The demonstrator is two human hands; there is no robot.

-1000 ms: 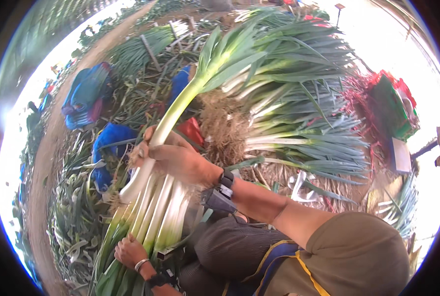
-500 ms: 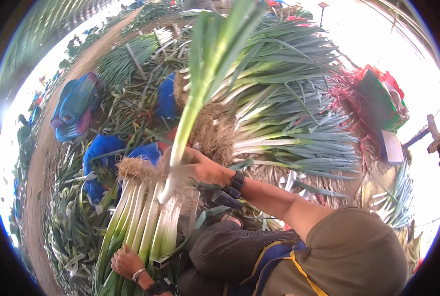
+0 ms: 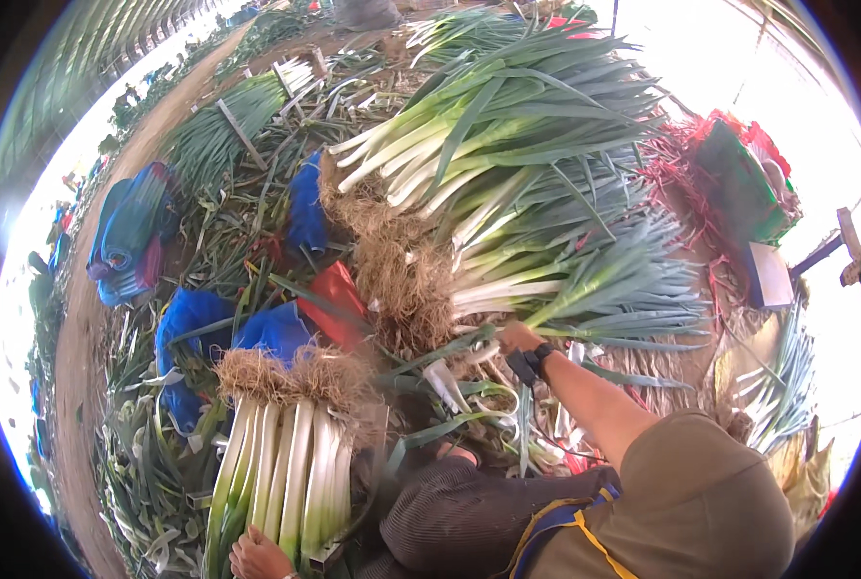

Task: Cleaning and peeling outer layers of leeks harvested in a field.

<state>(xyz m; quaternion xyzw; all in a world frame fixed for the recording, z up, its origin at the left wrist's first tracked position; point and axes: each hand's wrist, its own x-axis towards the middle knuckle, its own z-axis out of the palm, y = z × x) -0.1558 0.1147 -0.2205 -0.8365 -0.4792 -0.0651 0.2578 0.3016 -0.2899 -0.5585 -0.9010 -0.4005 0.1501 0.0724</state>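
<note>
A bundle of leeks (image 3: pixel 281 454) lies at lower left, its white shafts side by side and a mat of brown roots (image 3: pixel 286 374) at the far end. Against its green part, my left hand (image 3: pixel 260 556) is curled on the stalks at the lower edge; the fingertips are hidden. My right hand (image 3: pixel 519 338) is at the near edge of a large leek pile (image 3: pixel 537 193), closed at the base of a light-green leek (image 3: pixel 561 297) that slants up and right over the others. Its fingers show only in part.
Blue cloth (image 3: pixel 274 333) and a red piece (image 3: pixel 336 299) lie beyond the bundle's roots. Rolled blue netting (image 3: pixel 131 236) rests at left near the dirt path (image 3: pixel 81 357). Red strings (image 3: pixel 681 169) hang by a green box (image 3: pixel 739 183) at right. Loose leaves (image 3: pixel 151 463) litter the ground.
My right hand has moved right, from over the bundle's roots to the pile's near edge. The leek it held upright now appears to lie across the pile. My left hand stays on the bundle.
</note>
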